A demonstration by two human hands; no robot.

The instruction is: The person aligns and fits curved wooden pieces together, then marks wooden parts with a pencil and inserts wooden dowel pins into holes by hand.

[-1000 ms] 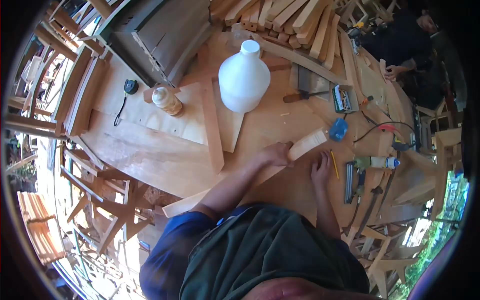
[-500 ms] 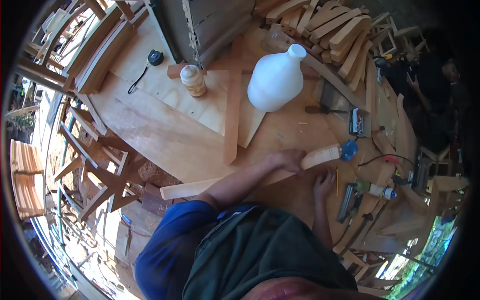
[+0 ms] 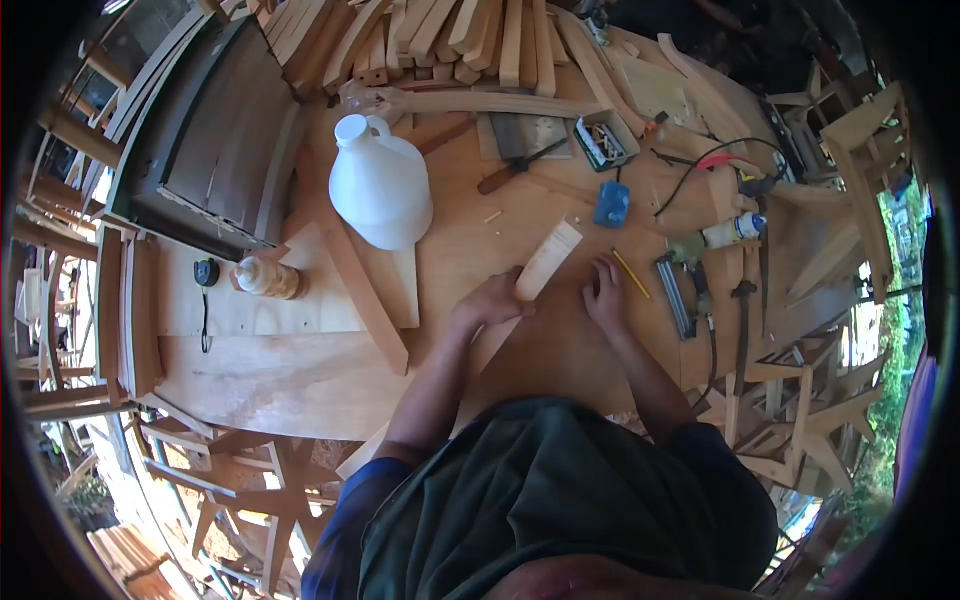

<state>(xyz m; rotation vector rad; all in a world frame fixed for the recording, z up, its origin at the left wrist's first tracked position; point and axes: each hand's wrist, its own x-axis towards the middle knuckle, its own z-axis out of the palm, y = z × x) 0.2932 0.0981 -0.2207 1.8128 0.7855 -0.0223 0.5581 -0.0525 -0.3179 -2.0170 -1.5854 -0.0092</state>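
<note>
My left hand [image 3: 497, 300] is closed around a long, pale wooden piece [image 3: 548, 262], which slants across the bench toward my body. Part of the piece is hidden behind my forearm. To the right, my right hand [image 3: 606, 295] rests on the bench top with its fingers apart, holding nothing. A yellow pencil [image 3: 631, 273] lies just beside its fingers. Beyond the wood's far end sits a small blue object [image 3: 611, 204] whose kind I cannot make out. A reddish wooden strip [image 3: 366, 295] lies to the left of my left hand.
A white plastic jug [image 3: 385, 195], a glue bottle [image 3: 268, 278] and a tape measure [image 3: 206, 272] stand left. A wooden-handled tool [image 3: 505, 178] and a box of small items [image 3: 605, 142] lie ahead. An air nailer [image 3: 678, 295] lies right. Curved wooden parts [image 3: 440, 40] are piled behind.
The view has swung to the right, so the bench things appear shifted left. The wooden piece's far end is now apart from the blue object. My left hand still holds the wood.
</note>
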